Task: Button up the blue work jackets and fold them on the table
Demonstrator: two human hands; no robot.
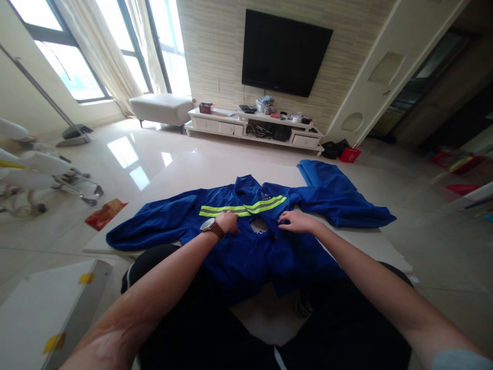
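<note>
A blue work jacket [231,252] with a yellow-and-grey reflective band across its chest lies spread on a low white table, sleeves stretched out to both sides and collar at the far end. Its lower part hangs over the near edge toward my knees. My left hand [227,222], with a watch on the wrist, is closed on the left front panel just below the band. At the right front edge, the fingers of my right hand [296,222] pinch the cloth. Between the hands the front gapes, showing a pale patch with a small dark mark.
Folded blue cloth [327,174] lies behind the right sleeve. The white table [169,180] carries the garments. A red-orange bag [105,214] is at the left. Beyond stand a TV cabinet [217,125] and a grey bench [165,107]. A white box [57,303] is at the near left.
</note>
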